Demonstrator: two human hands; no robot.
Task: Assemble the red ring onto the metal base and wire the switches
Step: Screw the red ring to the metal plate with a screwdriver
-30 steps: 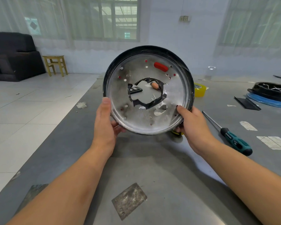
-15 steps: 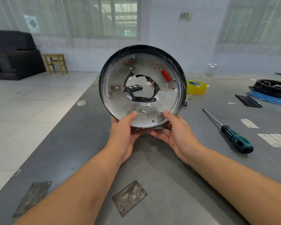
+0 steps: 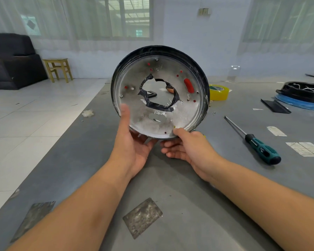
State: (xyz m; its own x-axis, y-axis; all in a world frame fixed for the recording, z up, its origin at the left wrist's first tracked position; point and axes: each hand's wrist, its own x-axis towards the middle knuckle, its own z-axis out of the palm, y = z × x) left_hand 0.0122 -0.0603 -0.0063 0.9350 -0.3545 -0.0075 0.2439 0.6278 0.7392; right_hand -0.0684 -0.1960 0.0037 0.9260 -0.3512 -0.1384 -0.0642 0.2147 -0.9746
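Note:
I hold a round metal base (image 3: 181, 115) upright above the grey table, its silver face toward me and its rim black. Black tape lines the jagged middle hole. Red shows through several small holes and one oval slot (image 3: 188, 85), so the red ring seems to sit behind the disc, mostly hidden. My left hand (image 3: 132, 144) grips the lower left rim, thumb blurred on the face. My right hand (image 3: 187, 147) grips the bottom rim, thumb on the face. A fingertip shows through the middle hole. No switches or wires on the base are visible.
A green-handled screwdriver (image 3: 257, 144) lies right of my hands. A yellow tape roll (image 3: 218, 92) sits behind the disc. A black housing on a blue ring (image 3: 301, 96) and a dark flat piece (image 3: 275, 106) are far right. A small black part (image 3: 151, 93) shows through the hole.
The disc has turned clockwise, the red slot going from the top to the right. Both hands have shifted from its sides to the bottom rim, regripping.

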